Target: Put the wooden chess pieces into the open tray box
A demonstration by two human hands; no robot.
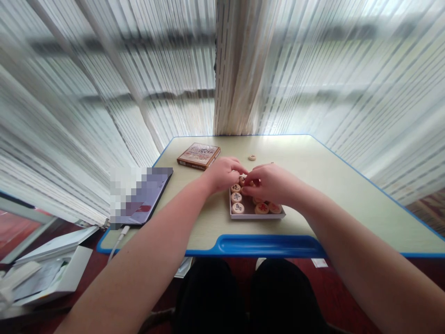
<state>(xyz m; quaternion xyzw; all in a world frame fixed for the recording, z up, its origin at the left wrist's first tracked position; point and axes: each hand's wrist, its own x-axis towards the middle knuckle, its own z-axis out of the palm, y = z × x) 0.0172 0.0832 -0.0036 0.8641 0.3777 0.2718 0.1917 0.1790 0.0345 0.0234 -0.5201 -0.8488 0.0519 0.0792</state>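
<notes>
A shallow white-edged box [257, 216] on the table holds round wooden Chinese chess pieces. Black-marked discs, among them a chess piece [238, 208] at the near corner, line its left side; a red-marked chess piece [262, 208] lies near the front edge. My left hand [225, 174] is at the box's far left corner, its fingers curled in. Reaching over the box from the right, my right hand [269, 183] has thumb and fingers bent together. A black-marked chess piece [242, 181] shows between the hands; whatever the fingertips hold is hidden.
One loose chess piece [252, 157] lies beyond my hands. A flat decorated box lid [200, 154] rests at the back left. The tablet [149, 195] with a white charging cable [120, 239] is at the left edge. A blue trough [271, 245] runs along the front.
</notes>
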